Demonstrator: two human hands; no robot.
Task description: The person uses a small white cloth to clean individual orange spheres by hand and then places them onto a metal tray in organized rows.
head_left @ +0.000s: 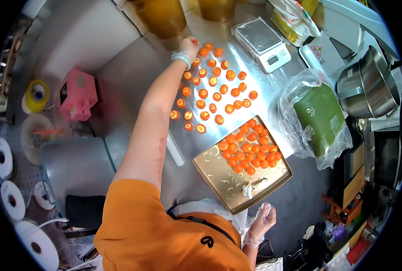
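Note:
My left hand, in a clear glove, reaches to the far end of the metal table. Its fingers are closed on a small orange-red ball, mostly hidden by them. Next to it stand several orange balls in loose rows, like cherry tomatoes, many with pale yellowish tops. A gold baking tray lies nearer to me, holding more shiny orange balls, pale curled scraps and a crumpled white bit. Close to my body, my right hand, also gloved, is closed around something whitish that I cannot make out.
A kitchen scale wrapped in film stands at the far right. Right of the tray lies a green package in a clear bag. Steel bowls are beyond it. Amber containers stand at the back, and a pink box at left.

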